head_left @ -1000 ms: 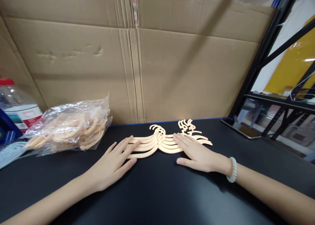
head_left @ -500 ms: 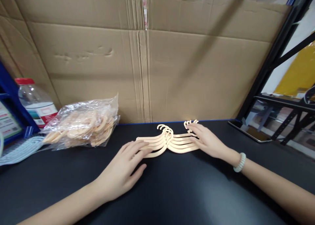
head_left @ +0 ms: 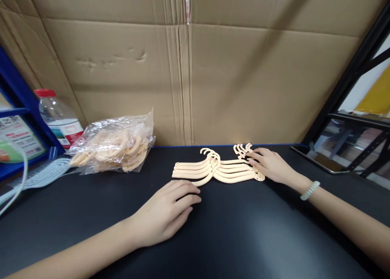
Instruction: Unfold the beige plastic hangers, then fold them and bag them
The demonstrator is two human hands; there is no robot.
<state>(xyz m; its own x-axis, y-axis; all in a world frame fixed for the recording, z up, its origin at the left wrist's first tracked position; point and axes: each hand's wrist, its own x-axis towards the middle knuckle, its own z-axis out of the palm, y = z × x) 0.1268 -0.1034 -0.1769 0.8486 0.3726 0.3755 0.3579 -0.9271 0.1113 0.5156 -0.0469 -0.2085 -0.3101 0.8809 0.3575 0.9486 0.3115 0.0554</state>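
Note:
Several cream-coloured hangers [head_left: 234,175] lie fanned in a row on the black table, their hooks bunched at the middle. More cream hooks [head_left: 242,149] stick out behind the fan's right end, partly covered by my fingers. My left hand [head_left: 170,210] is just in front of the fan's left side, fingers apart and loosely bent, overlapping the end of the front hanger. At the right end is my right hand [head_left: 271,165], its fingers stretched out over the hanger ends and beside the rear hooks. Nothing is visibly gripped in either hand.
To the left lie a clear plastic bag [head_left: 115,144] of cream hangers, a pale blue hairbrush [head_left: 51,173] and a red-capped bottle [head_left: 61,120]. A cardboard wall [head_left: 258,88] stands behind the table [head_left: 231,230]. A flat, dark, shiny device [head_left: 317,159] lies at back right.
My left hand has drawn back toward me, uncovering the left hanger ends. My right hand has shifted outward to the fan's right end. The camera view has tilted slightly down and turned left.

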